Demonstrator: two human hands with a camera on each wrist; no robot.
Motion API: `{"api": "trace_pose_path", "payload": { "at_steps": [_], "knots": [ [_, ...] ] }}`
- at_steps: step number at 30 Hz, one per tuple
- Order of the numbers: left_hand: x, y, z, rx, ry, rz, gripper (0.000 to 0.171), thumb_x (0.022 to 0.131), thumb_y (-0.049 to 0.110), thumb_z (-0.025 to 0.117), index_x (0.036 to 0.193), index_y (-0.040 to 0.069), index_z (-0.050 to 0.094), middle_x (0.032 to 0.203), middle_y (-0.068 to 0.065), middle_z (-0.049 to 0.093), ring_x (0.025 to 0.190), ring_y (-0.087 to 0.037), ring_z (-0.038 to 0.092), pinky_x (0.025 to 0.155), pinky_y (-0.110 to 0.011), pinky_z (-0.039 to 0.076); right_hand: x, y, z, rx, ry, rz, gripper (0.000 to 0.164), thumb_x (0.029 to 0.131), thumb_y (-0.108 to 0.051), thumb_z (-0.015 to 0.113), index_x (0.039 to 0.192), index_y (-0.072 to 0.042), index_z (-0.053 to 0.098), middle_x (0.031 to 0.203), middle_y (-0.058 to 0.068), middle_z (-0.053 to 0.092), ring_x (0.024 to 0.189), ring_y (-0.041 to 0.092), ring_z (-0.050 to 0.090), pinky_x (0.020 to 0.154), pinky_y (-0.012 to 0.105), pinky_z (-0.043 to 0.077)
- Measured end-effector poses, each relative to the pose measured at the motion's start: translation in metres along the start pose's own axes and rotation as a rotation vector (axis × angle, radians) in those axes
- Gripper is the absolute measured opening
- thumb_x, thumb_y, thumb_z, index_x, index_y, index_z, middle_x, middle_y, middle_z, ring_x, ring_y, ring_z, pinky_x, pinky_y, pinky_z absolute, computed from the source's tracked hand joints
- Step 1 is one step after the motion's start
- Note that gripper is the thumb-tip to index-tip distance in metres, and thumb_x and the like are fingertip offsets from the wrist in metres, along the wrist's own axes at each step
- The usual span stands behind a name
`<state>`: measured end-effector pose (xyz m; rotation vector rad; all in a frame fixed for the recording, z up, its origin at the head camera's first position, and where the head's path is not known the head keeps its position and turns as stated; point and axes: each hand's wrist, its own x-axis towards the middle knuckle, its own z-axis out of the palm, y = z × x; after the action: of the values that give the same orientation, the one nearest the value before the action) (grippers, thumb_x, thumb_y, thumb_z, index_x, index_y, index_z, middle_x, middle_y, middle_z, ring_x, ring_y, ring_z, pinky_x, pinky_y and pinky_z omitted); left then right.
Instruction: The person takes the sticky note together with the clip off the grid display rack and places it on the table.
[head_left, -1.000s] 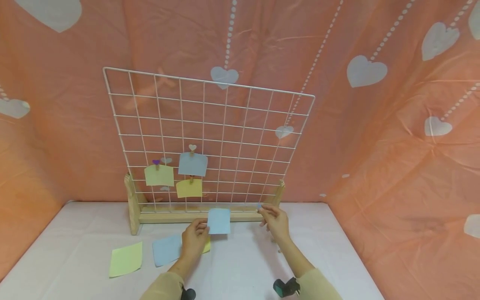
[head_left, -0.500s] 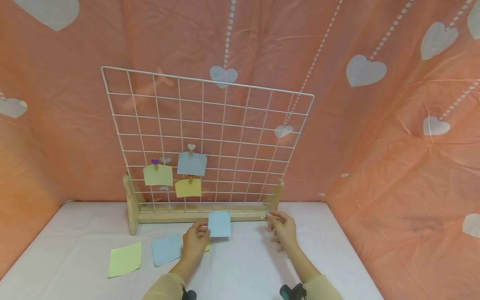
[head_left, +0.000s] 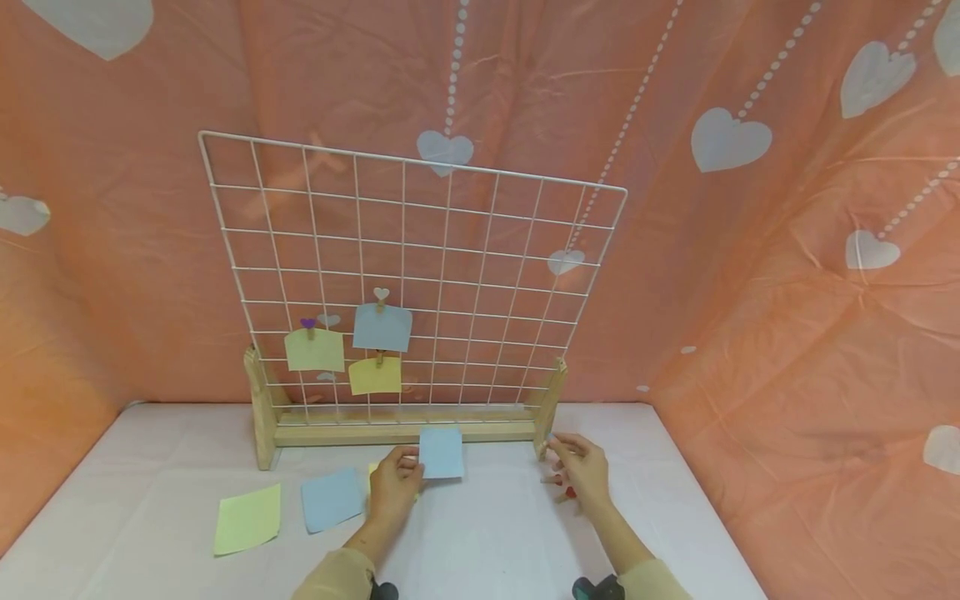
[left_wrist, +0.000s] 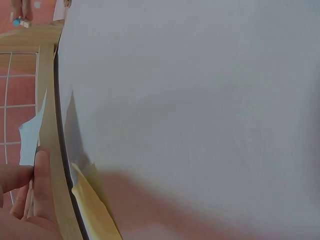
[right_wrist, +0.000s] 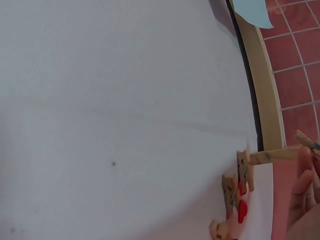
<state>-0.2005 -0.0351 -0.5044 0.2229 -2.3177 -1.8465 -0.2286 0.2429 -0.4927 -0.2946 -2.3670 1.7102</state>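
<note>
My left hand point(head_left: 393, 487) pinches a light blue paper note point(head_left: 441, 454) by its left edge, thumb against fingers, in front of the stand's wooden base point(head_left: 337, 435). At the stand's right foot, my right hand point(head_left: 585, 471) pinches a small wooden clothespin point(right_wrist: 306, 141) with a blue bit on it. On the wire grid point(head_left: 412, 161), clothespins hold a green note point(head_left: 315, 350), a blue-grey note point(head_left: 382, 327) and a yellow note point(head_left: 375, 377). Another yellow note point(left_wrist: 95, 210) lies on the table, partly hidden behind my left hand in the head view.
A loose green note point(head_left: 247, 519) and a blue note point(head_left: 332, 500) lie on the white table point(head_left: 480, 550) at the left. Below my right hand lie several wooden clothespins point(right_wrist: 230, 192), some with red hearts. An orange curtain point(head_left: 675, 275) stands behind and beside.
My right hand has moved right and toward me with the clothespin, uncovering red-hearted clothespins on the table. My left hand has lowered the blue note slightly.
</note>
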Motion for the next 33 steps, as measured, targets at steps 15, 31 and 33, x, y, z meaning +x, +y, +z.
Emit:
{"api": "trace_pose_path", "payload": {
  "at_steps": [15, 31, 33],
  "knots": [
    [-0.003, -0.002, 0.015, 0.027, 0.024, -0.053, 0.02, 0.076, -0.008, 0.06, 0.097, -0.009, 0.061, 0.078, -0.02, 0.066, 0.066, -0.021, 0.065, 0.054, -0.022, 0.055, -0.003, 0.027, -0.021, -0.132, 0.114, -0.063, 0.024, 0.079, -0.026, 0.073, 0.092, -0.006, 0.072, 0.074, 0.016, 0.07, 0.054, 0.008, 0.056, 0.042, 0.019, 0.043],
    [-0.011, 0.002, 0.01, 0.237, -0.027, -0.013, 0.022, 0.075, -0.001, 0.065, 0.095, -0.009, 0.061, 0.079, -0.019, 0.067, 0.067, -0.022, 0.063, 0.059, -0.03, 0.053, -0.007, 0.045, -0.029, -0.269, 0.167, -0.045, 0.025, 0.081, -0.026, 0.071, 0.094, -0.006, 0.071, 0.091, 0.013, 0.071, 0.078, 0.013, 0.065, 0.073, 0.02, 0.049],
    [-0.012, 0.002, 0.01, 0.255, -0.036, -0.008, 0.022, 0.075, -0.001, 0.065, 0.095, -0.009, 0.061, 0.079, -0.018, 0.067, 0.07, -0.023, 0.063, 0.06, -0.032, 0.053, -0.008, 0.046, -0.03, -0.276, 0.162, -0.037, 0.025, 0.081, -0.026, 0.071, 0.094, -0.005, 0.071, 0.093, 0.013, 0.07, 0.079, 0.015, 0.065, 0.07, 0.018, 0.049]
  ]
}}
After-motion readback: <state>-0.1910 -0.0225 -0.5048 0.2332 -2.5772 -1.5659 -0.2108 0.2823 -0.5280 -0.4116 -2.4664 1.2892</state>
